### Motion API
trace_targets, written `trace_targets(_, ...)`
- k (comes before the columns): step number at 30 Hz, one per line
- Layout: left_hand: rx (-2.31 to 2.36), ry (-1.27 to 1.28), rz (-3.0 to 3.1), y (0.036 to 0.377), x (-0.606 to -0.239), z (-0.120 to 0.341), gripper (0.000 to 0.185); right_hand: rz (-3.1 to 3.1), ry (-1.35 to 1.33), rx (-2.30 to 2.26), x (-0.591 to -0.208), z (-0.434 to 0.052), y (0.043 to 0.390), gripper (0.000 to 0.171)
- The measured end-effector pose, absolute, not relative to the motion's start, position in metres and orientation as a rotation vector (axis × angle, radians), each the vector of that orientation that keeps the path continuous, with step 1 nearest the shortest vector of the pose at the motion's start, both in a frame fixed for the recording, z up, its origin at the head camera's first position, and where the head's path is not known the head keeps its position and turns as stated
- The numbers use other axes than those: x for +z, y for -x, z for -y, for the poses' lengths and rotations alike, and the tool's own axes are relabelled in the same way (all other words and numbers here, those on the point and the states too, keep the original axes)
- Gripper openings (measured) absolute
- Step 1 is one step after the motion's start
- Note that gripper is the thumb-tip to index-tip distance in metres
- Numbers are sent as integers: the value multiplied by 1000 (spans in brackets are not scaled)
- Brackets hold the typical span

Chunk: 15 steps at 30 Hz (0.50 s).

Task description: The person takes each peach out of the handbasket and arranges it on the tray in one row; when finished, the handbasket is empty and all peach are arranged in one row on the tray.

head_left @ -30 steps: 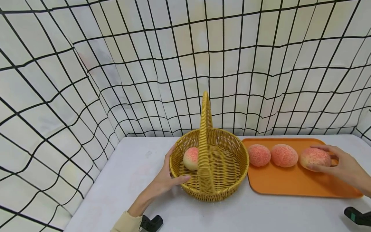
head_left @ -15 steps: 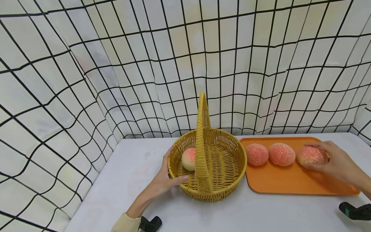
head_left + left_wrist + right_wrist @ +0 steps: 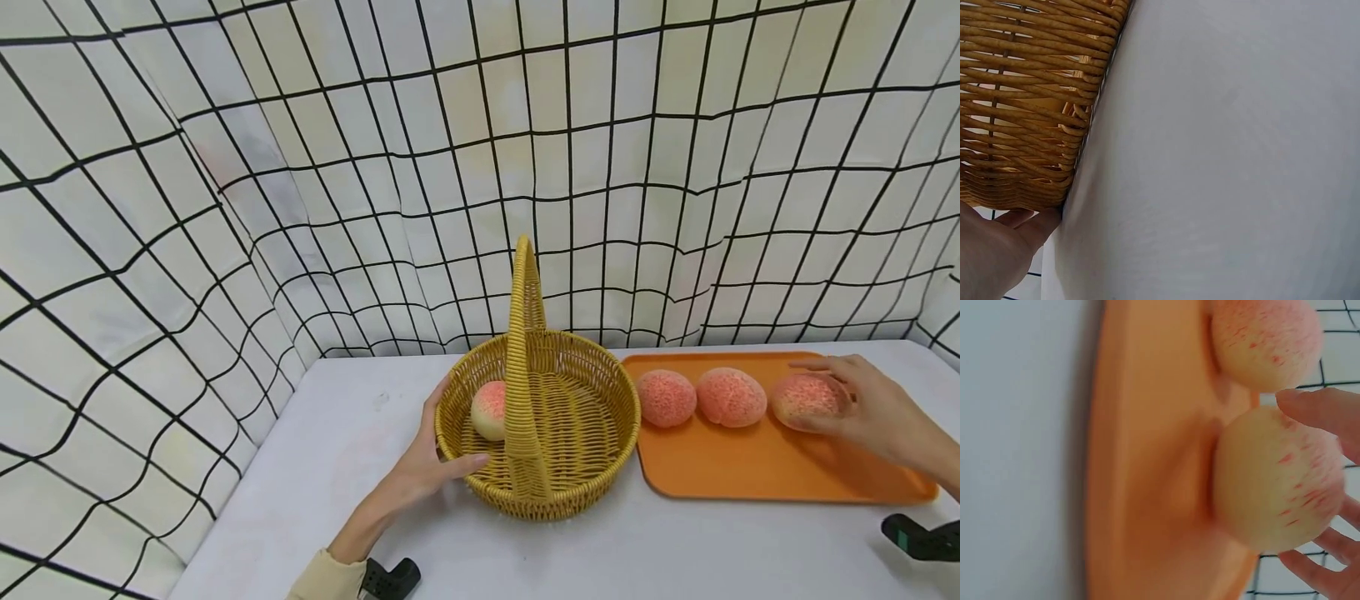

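My left hand holds the side of a yellow wicker basket, thumb over the rim and fingers along the outside. In the left wrist view the fingertips touch the basket wall low down, close to the table. Inside the basket lies a pink and cream peach, partly hidden by the tall handle. On an orange tray my right hand grips the rightmost peach, thumb on one side and fingers round the other. This peach sits on or very near the tray.
Two more peaches, a left one and a middle one, lie in a row on the tray, beside the gripped peach. Basket and tray stand next to each other on a white table. A white wall with black grid lines rises behind.
The head view has shifted slightly. My right hand's fingers have moved a little around the same peach, which stays in about the same spot. My left hand and the basket keep their place.
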<state>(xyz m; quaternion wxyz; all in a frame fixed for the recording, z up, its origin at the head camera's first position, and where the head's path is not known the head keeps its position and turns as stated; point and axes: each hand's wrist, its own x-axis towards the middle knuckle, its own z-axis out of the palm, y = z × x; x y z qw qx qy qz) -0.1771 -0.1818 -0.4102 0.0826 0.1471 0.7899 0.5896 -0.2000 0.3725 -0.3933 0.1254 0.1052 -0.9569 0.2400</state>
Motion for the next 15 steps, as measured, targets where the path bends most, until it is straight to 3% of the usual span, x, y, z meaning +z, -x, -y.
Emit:
trace_targets(6, 1764, -445, -2362, 176, -409, 183, 121, 2581, -564, 669, -359, -333, 196, 69)
trace_targets(15, 1787, -484, -2330, 178, -410, 182, 121, 2371, -1019, 816, -297, -210, 188, 68)
